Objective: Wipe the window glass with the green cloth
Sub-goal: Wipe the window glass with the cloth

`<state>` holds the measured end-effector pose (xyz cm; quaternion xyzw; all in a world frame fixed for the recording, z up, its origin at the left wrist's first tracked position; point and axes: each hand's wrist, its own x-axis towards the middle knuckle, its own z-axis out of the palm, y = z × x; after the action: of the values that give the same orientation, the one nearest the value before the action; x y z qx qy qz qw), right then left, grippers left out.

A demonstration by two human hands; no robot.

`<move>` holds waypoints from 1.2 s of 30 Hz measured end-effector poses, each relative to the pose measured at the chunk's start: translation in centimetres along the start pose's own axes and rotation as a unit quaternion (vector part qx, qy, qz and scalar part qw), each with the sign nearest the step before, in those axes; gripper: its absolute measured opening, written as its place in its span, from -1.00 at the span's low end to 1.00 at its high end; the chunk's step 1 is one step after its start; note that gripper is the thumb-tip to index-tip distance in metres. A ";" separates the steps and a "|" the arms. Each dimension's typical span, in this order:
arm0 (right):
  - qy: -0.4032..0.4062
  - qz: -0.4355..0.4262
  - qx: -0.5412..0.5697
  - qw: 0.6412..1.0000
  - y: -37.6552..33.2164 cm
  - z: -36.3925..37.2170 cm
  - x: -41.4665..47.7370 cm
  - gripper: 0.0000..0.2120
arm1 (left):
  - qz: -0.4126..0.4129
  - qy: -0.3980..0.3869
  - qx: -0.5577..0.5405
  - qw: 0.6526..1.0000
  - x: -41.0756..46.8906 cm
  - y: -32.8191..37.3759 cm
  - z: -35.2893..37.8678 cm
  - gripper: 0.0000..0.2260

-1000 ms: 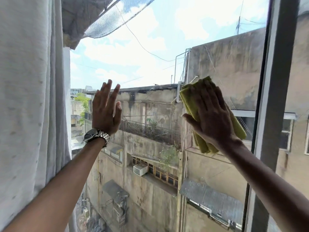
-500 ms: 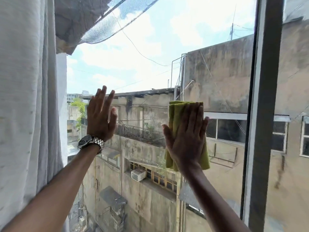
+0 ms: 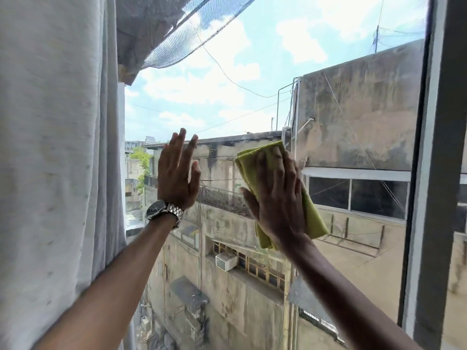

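The window glass (image 3: 252, 84) fills the middle of the view, with sky and weathered buildings behind it. My right hand (image 3: 278, 200) lies flat on a folded green cloth (image 3: 313, 218) and presses it against the pane at mid height. The cloth's top corner sticks out above my fingers and its lower edge shows to the right of my wrist. My left hand (image 3: 177, 175), with a metal watch on the wrist, rests flat on the glass to the left of the cloth, fingers straight and holding nothing.
A white curtain (image 3: 55, 160) hangs along the left side, close to my left forearm. A dark vertical window frame (image 3: 439, 173) bounds the pane on the right. A second pane lies beyond the frame.
My right hand slid the cloth from upper right down to the left, then slightly back up and right, tilting it. My left hand stayed flat on the glass.
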<state>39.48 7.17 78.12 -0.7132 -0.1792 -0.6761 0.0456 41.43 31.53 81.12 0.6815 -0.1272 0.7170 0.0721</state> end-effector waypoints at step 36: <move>0.059 -0.070 -0.021 0.996 0.7 -3.2 10.6 -0.70 | -0.016 0.008 -0.036 0.999 0.2 -0.3 0.4 -0.52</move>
<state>36.95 7.58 88.93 -0.6584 -0.2113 -0.7224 -0.0057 41.94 31.70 81.31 0.6747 -0.1417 0.7161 0.1092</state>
